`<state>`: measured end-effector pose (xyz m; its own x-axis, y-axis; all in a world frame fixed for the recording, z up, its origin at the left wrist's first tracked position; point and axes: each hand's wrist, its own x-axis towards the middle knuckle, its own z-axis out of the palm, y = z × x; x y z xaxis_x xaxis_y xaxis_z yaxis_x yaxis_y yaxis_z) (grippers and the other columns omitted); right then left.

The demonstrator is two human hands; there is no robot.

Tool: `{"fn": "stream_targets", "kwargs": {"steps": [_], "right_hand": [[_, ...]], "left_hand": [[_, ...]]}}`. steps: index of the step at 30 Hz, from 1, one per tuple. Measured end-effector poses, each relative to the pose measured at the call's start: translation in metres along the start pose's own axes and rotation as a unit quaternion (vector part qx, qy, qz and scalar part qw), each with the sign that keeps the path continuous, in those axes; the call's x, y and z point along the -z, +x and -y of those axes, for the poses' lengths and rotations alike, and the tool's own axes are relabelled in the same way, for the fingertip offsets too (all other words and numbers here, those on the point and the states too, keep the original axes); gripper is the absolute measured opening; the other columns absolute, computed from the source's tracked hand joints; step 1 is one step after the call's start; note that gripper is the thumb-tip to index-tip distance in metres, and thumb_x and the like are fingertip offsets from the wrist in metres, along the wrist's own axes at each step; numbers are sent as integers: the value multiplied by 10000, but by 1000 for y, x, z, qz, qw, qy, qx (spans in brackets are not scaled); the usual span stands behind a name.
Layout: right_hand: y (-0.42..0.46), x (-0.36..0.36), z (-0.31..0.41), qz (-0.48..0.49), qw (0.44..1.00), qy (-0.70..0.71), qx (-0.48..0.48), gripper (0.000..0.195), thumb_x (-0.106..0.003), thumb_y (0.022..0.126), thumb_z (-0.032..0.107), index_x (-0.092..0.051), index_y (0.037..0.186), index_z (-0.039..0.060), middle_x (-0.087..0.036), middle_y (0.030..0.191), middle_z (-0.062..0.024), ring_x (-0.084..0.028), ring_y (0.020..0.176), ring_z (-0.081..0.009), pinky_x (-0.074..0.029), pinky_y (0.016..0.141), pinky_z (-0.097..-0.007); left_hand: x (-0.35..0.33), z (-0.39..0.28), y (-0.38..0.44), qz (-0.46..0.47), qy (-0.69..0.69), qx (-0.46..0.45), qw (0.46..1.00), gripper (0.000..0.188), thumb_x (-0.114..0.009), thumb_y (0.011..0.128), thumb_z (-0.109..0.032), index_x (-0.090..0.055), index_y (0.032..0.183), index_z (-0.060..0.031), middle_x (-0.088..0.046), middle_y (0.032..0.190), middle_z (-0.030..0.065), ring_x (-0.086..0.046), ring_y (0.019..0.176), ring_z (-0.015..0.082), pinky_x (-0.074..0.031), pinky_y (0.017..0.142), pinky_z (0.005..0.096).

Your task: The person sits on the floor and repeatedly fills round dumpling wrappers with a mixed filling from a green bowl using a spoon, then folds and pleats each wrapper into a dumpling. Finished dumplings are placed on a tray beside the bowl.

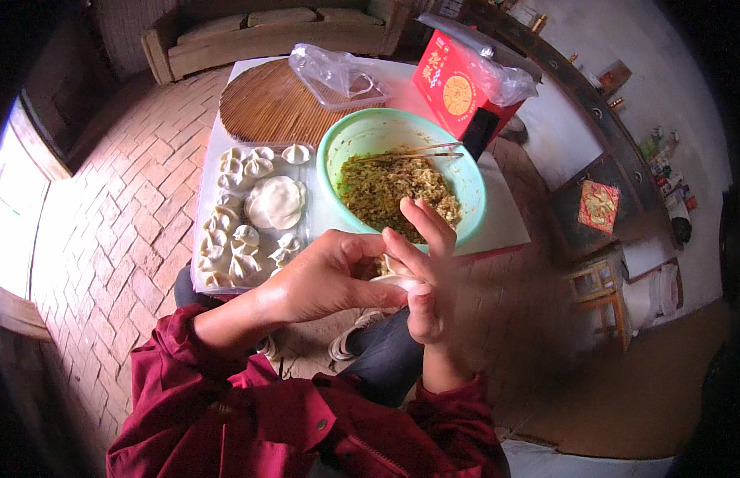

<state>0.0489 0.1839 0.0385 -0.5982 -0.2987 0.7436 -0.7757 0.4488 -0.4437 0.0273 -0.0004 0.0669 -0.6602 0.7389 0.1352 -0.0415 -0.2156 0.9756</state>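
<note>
Between my left hand (334, 269) and my right hand (427, 275) is a partly folded dumpling (395, 272), with some filling showing at its left side. My left thumb and fingers wrap around it, and my right thumb and forefinger pinch its right edge. The other right fingers are raised. Just beyond my hands stands a pale green plastic bowl (326, 156) of chopped filling (400, 185), with a pair of chopsticks (415, 155) resting in it. To the left, folded dumplings (244, 260) and a stack of round wrappers (277, 202) lie on a clear plastic tray (313, 173).
A round mat of brown stalks (262, 107) lies on the white-topped table (400, 98), partly under a clear plastic container (346, 83). A red box (444, 83) with plastic film stands behind the bowl, a black object (480, 132) against it. A sofa (274, 36) is beyond, on brick floor (125, 185).
</note>
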Motion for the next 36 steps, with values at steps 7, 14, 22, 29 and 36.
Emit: {"fn": "stream_targets", "kwargs": {"steps": [7,14,22,29,36], "right_hand": [[-21,-31,-12,-173,943,278,-66,705,-238,1009,575,-532,1320,15,-454,1424,-242,-464,1300,-355,-368,1086,-466],[-25,-41,-1,-164,951,242,-102,683,-164,1031,518,-569,1325,53,-455,1437,-209,-432,1326,-324,-361,1084,-444],[-25,-43,8,-170,948,221,-150,736,-167,1016,534,-492,1344,-39,-487,1404,-220,-471,1288,-326,-376,1076,-437],[-24,-65,29,-184,947,216,-148,704,-168,1038,500,-525,1338,-28,-457,1444,-184,-430,1328,-311,-338,1098,-431],[-21,-68,35,-132,988,49,-69,540,-301,1038,358,-561,1305,-34,-500,1401,-199,-462,1292,-334,-348,1082,-441]], "left_hand": [[-8,11,-10,-7,-286,72,956,476,-505,1023,-328,-539,1307,52,-629,1198,120,-596,1085,167,-472,960,325],[-5,28,-8,-20,-189,28,981,409,-473,1037,-271,-566,1296,32,-611,1253,121,-585,1126,184,-489,985,377],[-4,26,-19,14,-338,31,940,573,-438,1027,-436,-490,1366,23,-552,1324,119,-509,1215,171,-436,1021,381],[-17,61,-27,-107,68,-174,977,597,-431,1003,-516,-467,1294,3,-541,1103,47,-501,993,116,-401,866,259],[-25,60,-40,-238,69,-170,954,324,-415,1056,-252,-583,1118,18,-596,843,48,-560,743,113,-458,685,256]]}}
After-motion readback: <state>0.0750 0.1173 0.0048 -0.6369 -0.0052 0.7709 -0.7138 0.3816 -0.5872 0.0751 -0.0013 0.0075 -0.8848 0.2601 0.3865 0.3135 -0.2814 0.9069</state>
